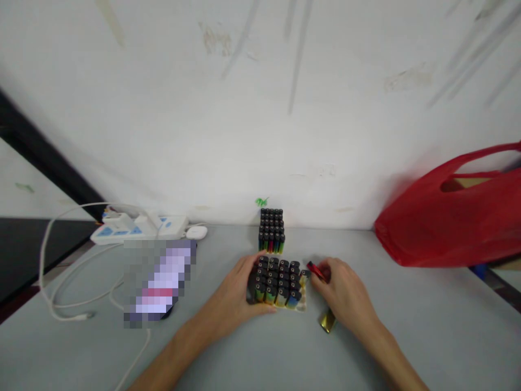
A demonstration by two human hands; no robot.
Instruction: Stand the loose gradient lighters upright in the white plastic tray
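Note:
My left hand [238, 290] is curved around the left side of a pale tray [300, 307], its thumb along the front and fingers at the back. Black-topped lighters [279, 282] with coloured bodies stand upright in several rows in it. At the tray's right end a strip of pale slots shows. Just right of that strip, my right hand [340, 288] pinches a red lighter [316, 270], tilted, its black end toward the tray. Partly under my right hand, a shiny gold piece [327, 321] lies on the table; its kind is unclear.
Behind the tray stands another block of black-topped lighters [272, 231]. On the left are a blurred-out phone [165, 282], a white power strip [138, 229] and white cables [81, 307]. A red bag [443, 228] sits at right, against the wall [260, 119].

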